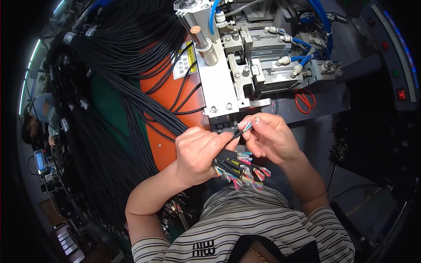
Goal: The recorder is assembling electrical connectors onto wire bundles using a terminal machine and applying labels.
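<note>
My left hand [197,149] is wrapped round a bundle of black cables [166,117]. Their stripped ends, a fan of coloured wires [245,173], stick out below the fist. One cable end [237,134] is singled out between my two hands, its thin blue and white wires [248,126] spread at the tip. The thumb and fingertips of my right hand [269,136] pinch those wires. Just beyond the hands stands a metal bench machine [258,65] with pneumatic cylinders. Its dark working slot [226,123] lies partly hidden behind my fingers.
Long black cables [109,153] hang in thick masses at the left, over an orange plate [158,147]. Red-handled scissors [305,101] lie right of the machine. Blue air hoses [326,26] run at the back. A control box [401,65] with buttons stands far right; a person [41,114] is at far left.
</note>
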### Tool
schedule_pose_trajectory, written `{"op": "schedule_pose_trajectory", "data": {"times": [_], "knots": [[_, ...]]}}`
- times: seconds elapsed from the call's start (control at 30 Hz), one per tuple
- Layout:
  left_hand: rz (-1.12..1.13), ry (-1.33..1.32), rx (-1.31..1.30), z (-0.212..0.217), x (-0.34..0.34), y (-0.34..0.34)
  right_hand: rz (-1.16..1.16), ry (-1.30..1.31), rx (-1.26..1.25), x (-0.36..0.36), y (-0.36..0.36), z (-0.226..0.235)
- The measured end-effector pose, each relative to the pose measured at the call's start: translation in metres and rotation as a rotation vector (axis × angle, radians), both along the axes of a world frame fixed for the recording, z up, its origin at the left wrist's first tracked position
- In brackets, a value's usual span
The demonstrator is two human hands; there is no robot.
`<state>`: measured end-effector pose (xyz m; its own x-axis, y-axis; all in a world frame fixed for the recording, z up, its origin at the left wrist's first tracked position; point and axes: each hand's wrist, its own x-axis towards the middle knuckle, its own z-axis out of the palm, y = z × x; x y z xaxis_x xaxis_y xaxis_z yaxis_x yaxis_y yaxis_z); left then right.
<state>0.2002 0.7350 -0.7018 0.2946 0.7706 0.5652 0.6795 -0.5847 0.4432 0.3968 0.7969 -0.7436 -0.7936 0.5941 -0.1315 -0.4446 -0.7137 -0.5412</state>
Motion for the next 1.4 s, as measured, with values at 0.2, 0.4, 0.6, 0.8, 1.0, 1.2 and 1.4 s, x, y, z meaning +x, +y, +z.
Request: {"op": "schedule_pose_trajectory", "data": {"times": [0.2,0.4,0.6,0.8,1.0,1.2,1.4], "knots": [[-0.008,0.02,-0.051,-0.005,-0.005,-0.002,0.046,-0.207,0.133,-0.004,-0.004,0.012],[0.007,0.083,-0.083,-0.006,-0.006,-0.006,-0.406,-0.424,0.677,-0.026,-0.027,0.002],[0.0,0.02,-0.145,-0.013,-0.018,-0.008,-0.672,-0.76,1.616,-0.037,-0.037,-0.005],[-0.012,0.025,-0.168,-0.011,-0.024,-0.004,-0.248,-0.205,0.526,-0.031,-0.018,-0.008],[-0.11,-0.048,-0.205,-0.017,-0.026,0.001,-0.095,-0.131,0.293,-0.023,-0.007,-0.009],[-0.176,-0.042,-0.301,-0.016,-0.027,0.002,-0.165,-0.382,0.677,-0.018,-0.002,0.001],[-0.014,0.18,-0.269,-0.014,-0.02,-0.009,-0.314,-0.931,1.586,-0.024,-0.003,0.013]]}}
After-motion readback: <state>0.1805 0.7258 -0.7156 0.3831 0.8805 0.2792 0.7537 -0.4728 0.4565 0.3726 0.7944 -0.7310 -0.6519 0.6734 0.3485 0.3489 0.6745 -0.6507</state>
